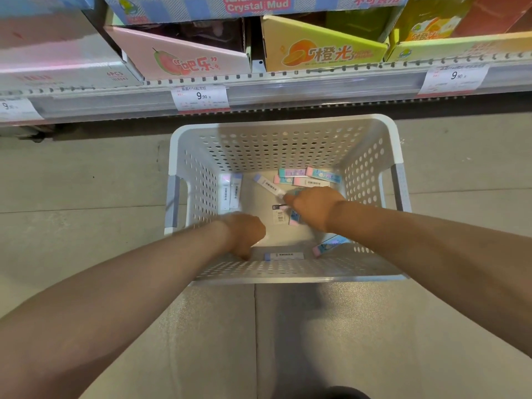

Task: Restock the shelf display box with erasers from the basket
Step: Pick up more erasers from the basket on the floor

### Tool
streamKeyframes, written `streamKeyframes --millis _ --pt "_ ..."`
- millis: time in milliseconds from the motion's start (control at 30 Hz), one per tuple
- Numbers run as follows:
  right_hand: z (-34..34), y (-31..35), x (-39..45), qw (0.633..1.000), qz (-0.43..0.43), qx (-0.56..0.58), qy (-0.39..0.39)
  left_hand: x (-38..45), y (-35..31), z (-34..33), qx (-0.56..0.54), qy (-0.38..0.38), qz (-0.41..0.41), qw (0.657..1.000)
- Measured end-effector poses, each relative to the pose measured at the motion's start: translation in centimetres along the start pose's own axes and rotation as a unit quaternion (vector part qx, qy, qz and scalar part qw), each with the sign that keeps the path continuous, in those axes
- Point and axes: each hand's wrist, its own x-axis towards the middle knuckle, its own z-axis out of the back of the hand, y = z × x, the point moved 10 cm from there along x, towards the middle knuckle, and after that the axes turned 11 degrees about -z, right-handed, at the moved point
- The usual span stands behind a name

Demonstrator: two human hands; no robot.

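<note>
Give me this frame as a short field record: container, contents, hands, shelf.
container: white perforated basket on the floor below the shelf
contents: loose erasers scattered on its bottom, some barcode side up
left hand: inside basket near front wall, grip unclear
right hand: inside basket at centre, on the erasers, grip unclear
shelf: pink display box, yellow display box, price tags

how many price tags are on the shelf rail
3. One price tag sits at the far left of the shelf rail, cut off by the frame; one under the pink box; one at the right. More may lie outside the view.
</note>
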Motion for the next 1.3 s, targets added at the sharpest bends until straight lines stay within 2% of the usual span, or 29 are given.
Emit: streamKeyframes --millis 133,233,367,467,600,633,700,800,933,1033,1300 --pt "-0.7 1.2 0.5 0.998 0.039 -0.048 -0.032 0.2 1.0 0.0 -0.070 -0.058 0.036 0.995" --pt "-1.1 1.1 0.6 0.998 0.034 -0.057 -0.016 0.3 1.3 0.1 -0.091 -0.056 0.053 0.993" --pt "-1.2 -0.3 0.2 0.998 0.020 -0.046 0.036 0.4 1.1 0.5 -0.085 -0.047 0.040 0.995" --pt "-0.9 -1.0 -0.5 0.997 -0.014 -0.014 0.073 0.0 0.2 1.4 -0.115 -0.069 0.026 0.991" --pt "-3.7 -1.2 -2.3 0.973 -0.043 -0.062 0.218 0.3 -2.2 2.9 -0.164 -0.109 -0.028 0.980" --pt "-4.3 -1.2 -2.4 0.970 -0.046 -0.049 0.232 0.6 -2.6 3.0 -0.177 -0.117 -0.037 0.977" --pt "-4.4 -1.2 -1.9 0.975 -0.069 0.033 0.209 1.4 -3.1 3.1 -0.196 -0.128 -0.042 0.971" --pt "-5.0 -0.9 -2.5 0.963 -0.097 0.018 0.252 2.3 -3.5 3.4 -0.202 -0.119 -0.046 0.971" --pt "-3.4 0.3 -2.7 0.983 -0.028 -0.023 0.182 3.3 -2.7 2.8 -0.218 -0.077 -0.021 0.973" --pt "-3.2 0.3 -2.8 0.990 -0.007 -0.021 0.137 3.4 -1.8 2.3 -0.181 -0.055 0.006 0.982" --pt "-2.9 -0.3 -2.1 0.994 -0.014 0.009 0.107 3.6 -1.2 2.1 -0.114 -0.067 0.008 0.991"
